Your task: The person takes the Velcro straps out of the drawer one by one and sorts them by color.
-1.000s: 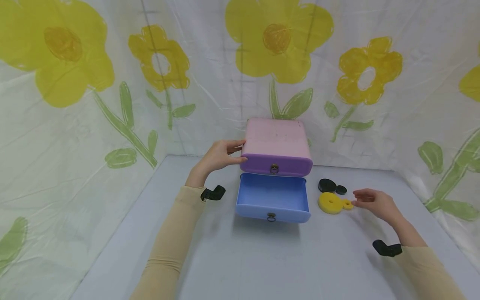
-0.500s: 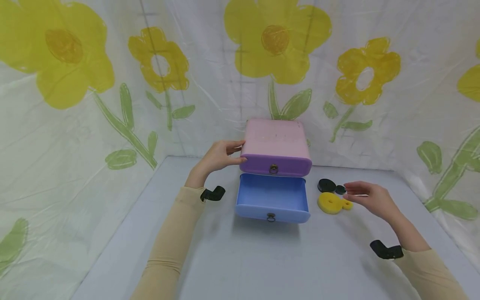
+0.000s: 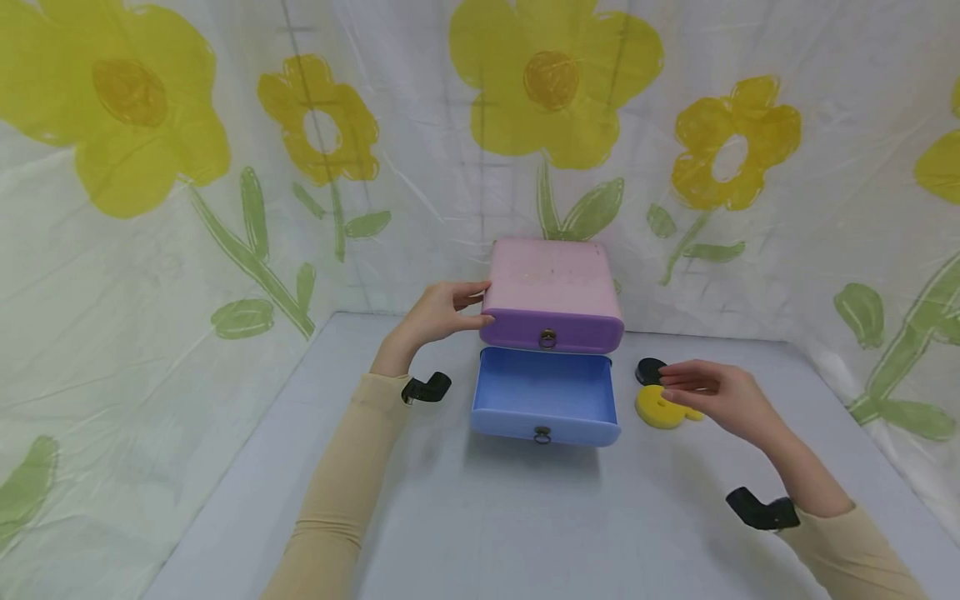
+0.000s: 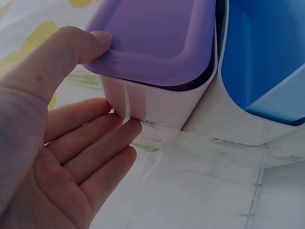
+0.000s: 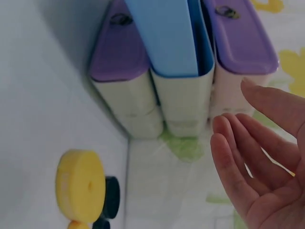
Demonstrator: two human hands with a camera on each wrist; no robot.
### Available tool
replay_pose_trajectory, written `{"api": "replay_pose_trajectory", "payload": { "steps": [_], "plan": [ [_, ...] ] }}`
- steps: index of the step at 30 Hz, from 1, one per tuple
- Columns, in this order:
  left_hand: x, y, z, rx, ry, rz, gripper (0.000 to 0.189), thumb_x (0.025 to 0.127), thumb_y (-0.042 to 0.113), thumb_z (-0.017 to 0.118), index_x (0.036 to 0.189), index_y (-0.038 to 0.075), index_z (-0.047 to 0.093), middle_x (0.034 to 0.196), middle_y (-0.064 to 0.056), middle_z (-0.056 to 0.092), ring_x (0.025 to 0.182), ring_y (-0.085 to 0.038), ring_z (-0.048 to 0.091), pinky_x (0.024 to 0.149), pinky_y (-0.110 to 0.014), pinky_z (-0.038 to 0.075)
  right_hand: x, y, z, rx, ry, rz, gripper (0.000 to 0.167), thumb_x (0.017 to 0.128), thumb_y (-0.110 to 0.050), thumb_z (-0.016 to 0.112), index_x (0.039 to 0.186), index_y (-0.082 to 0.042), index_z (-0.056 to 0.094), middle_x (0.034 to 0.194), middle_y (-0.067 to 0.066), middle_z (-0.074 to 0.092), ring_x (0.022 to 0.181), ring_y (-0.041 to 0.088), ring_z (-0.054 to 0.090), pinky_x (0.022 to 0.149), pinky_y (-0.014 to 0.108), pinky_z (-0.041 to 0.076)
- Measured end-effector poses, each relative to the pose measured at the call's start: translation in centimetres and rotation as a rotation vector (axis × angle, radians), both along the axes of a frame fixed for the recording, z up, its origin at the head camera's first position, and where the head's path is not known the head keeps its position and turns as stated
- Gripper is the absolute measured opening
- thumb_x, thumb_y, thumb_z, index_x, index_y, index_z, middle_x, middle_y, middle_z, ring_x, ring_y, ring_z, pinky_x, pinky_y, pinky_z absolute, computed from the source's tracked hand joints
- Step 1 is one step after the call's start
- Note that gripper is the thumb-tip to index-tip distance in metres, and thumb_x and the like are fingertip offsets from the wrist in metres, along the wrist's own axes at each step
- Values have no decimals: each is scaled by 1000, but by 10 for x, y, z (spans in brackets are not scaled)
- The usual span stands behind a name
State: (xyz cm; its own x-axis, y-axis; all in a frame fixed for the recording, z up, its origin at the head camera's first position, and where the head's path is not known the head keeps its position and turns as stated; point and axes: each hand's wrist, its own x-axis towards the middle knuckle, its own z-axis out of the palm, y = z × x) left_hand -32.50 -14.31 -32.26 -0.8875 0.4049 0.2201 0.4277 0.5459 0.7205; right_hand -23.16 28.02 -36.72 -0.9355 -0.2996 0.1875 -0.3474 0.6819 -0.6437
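A pink-cased drawer unit [image 3: 553,275] stands ahead in the head view, with its purple top drawer [image 3: 517,331] closed. Below that, a blue drawer [image 3: 543,398] is pulled out, and nothing shows inside it. My left hand [image 3: 435,315] touches the unit's left side, its thumb on the purple front and its fingertips by the casing's side. To the right, my right hand [image 3: 723,398] hovers over the small round pieces with relaxed fingers, holding nothing. Nearby are a large yellow disc [image 3: 657,410], a small yellow disc [image 5: 77,225], a large black disc [image 3: 648,370] and a small black disc [image 5: 101,224].
A second purple drawer [image 5: 121,52] lies below the blue one in the right wrist view. Behind the white table [image 3: 525,517] hangs a whitish sheet [image 3: 420,208] printed with yellow flowers. It also lines both sides.
My right hand has moved left across the small discs toward the drawer unit, covering the small black disc in the head view. My left hand and the drawers stay put.
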Motion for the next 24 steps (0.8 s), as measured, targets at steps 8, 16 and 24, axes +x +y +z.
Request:
{"api": "replay_pose_trajectory", "payload": {
  "steps": [8, 16, 24],
  "plan": [
    [0, 0, -1, 0, -6, 0, 70, 79, 37, 76, 141, 19, 48, 142, -3, 50, 125, -19, 53, 100, -37, 47, 8, -22, 5, -44, 12, 72, 34, 85, -28, 72, 113, -10, 68, 103, 5, 72, 87, -1, 66, 75, 15, 53],
    [0, -1, 0, 5, -6, -3, 70, 79, 37, 76, 141, 19, 48, 141, -2, 51, 125, -19, 54, 99, -37, 47, 17, -45, 10, -73, 18, 136, 30, 84, -29, 72, 110, -14, 69, 98, 0, 73, 85, 3, 68, 74, 19, 55],
    [-1, -1, -1, 7, 0, -9, 71, 79, 38, 76, 141, 18, 48, 142, -3, 50, 125, -20, 53, 99, -37, 47, 24, -66, 8, -113, 5, 225, 31, 83, -26, 73, 108, -8, 70, 95, -3, 73, 83, 5, 69, 72, 22, 56]
  ]
}}
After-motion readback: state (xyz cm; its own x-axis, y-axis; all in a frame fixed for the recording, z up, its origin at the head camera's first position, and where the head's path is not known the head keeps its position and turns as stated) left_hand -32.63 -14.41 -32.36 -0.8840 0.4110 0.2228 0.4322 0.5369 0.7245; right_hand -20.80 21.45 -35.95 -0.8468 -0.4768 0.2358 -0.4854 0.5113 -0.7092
